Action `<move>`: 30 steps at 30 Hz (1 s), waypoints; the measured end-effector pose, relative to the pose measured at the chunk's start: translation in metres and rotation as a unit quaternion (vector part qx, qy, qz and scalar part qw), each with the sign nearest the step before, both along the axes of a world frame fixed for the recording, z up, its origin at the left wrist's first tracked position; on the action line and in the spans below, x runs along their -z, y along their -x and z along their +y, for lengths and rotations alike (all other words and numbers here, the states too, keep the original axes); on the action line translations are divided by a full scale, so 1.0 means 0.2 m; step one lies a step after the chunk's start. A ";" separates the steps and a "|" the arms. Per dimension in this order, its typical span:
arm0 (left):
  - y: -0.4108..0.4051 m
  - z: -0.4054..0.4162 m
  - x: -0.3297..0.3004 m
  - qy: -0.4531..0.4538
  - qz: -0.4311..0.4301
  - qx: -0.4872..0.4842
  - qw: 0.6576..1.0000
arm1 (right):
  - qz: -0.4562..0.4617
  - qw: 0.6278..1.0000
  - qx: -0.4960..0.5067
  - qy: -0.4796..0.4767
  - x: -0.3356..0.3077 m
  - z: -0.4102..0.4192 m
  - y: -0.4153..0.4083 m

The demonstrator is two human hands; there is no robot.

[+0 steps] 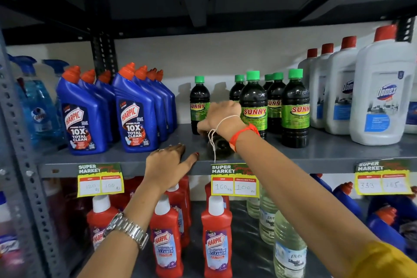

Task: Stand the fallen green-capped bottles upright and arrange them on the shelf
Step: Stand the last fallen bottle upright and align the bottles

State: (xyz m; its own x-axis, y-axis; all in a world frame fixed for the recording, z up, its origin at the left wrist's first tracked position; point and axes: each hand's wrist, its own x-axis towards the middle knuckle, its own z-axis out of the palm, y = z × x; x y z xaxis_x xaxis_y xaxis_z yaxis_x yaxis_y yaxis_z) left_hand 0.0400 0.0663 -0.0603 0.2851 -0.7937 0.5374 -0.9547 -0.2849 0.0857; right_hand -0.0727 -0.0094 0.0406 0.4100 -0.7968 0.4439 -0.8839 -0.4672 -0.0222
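Fallen bottle point(220, 145), left of upright group point(274, 106): right hand point(222, 117) fingers wrapped on it; left hand point(168, 161) spread flat. Lift neck-first, stand level.

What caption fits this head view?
Right hand closes on a fallen green-capped bottle on the shelf; left hand rests at its edge.

A shop aisle — grey metal shelf point(338, 153) stocked with rows of cleaner bottles point(135, 115), and "Super Market" price tags point(234, 179) clipped along its edge — handwritten prices.
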 end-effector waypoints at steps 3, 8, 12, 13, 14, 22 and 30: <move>0.00 0.00 0.00 -0.013 0.011 -0.004 1.000 | -0.133 0.990 -0.037 0.023 -0.02 0.00 0.04; 0.01 0.00 -0.01 -0.051 0.023 -0.006 0.998 | -0.381 0.905 -0.186 -0.047 -0.01 -0.01 0.10; 0.02 0.00 -0.02 -0.055 0.024 -0.014 0.998 | -0.462 0.847 -0.248 -0.086 0.05 -0.03 0.07; 0.02 0.00 -0.02 -0.054 0.022 -0.015 0.998 | -0.469 0.840 -0.257 -0.091 0.07 -0.04 0.06; 0.02 0.00 -0.02 -0.052 0.020 -0.014 0.998 | -0.476 0.834 -0.261 -0.098 0.09 -0.06 0.05; 0.01 0.01 -0.01 -0.047 0.024 -0.006 0.999 | -0.446 0.834 -0.257 -0.198 0.15 -0.19 0.00; 0.03 0.02 -0.02 -0.037 0.013 -0.011 0.999 | -0.365 0.908 -0.176 -0.110 0.19 -0.16 -0.01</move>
